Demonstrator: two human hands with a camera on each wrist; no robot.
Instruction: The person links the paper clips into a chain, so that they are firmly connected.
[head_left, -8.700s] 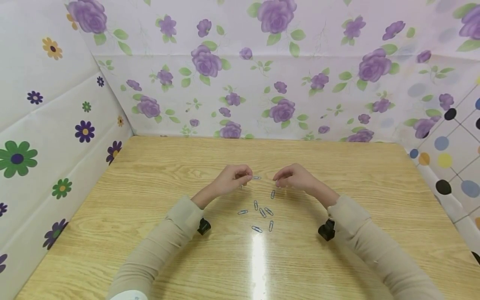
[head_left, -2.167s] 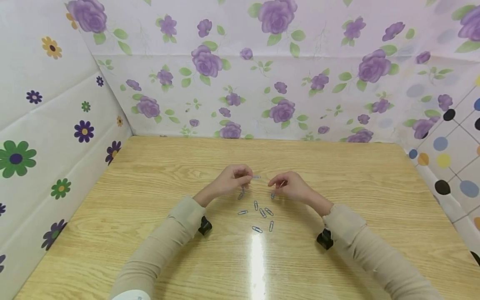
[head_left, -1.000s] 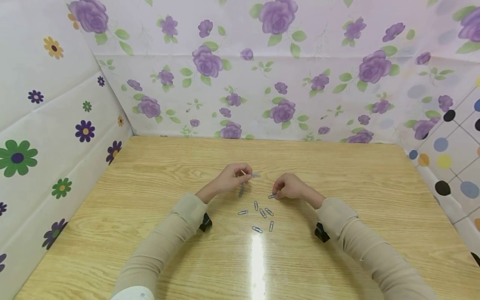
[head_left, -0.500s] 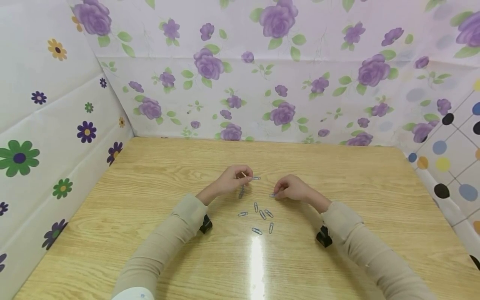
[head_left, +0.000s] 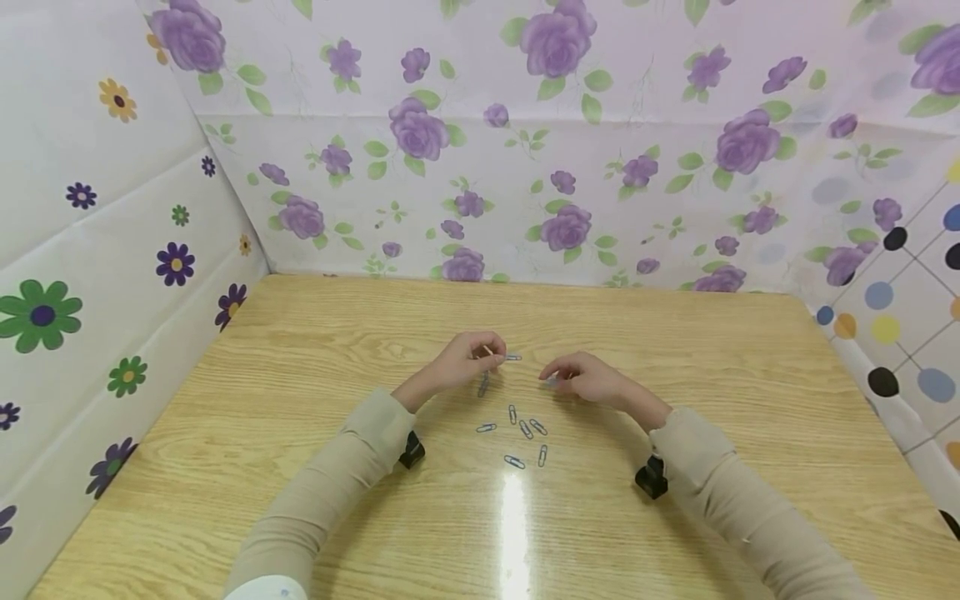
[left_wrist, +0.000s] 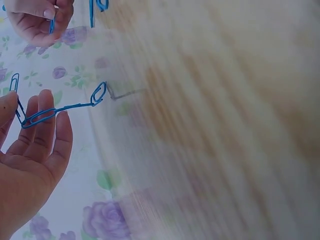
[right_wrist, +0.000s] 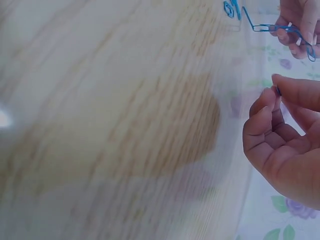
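Between thumb and fingers, my left hand (head_left: 465,360) holds a chain of linked blue paper clips (left_wrist: 74,106). One end clip sticks out past the fingertips, and the rest hangs down across the fingers toward the tabletop in the left wrist view. To the right, apart from the chain, my right hand (head_left: 592,379) pinches a single blue paper clip (left_wrist: 52,25) just above the table. In the right wrist view only a tip of this clip (right_wrist: 278,90) shows between thumb and finger. Several loose paper clips (head_left: 525,429) lie in front of and between the hands.
The wooden table (head_left: 360,533) carries a bright light reflection near its front. Floral cloth (head_left: 420,167) stands behind the table, with more patterned cloth along the left and right sides. A small black camera sits under each wrist.
The right hand has come down, picked up the clip that lay beneath it, and just raised it slightly. The left hand stays nearly in place; more of its chain hangs visibly than at first.
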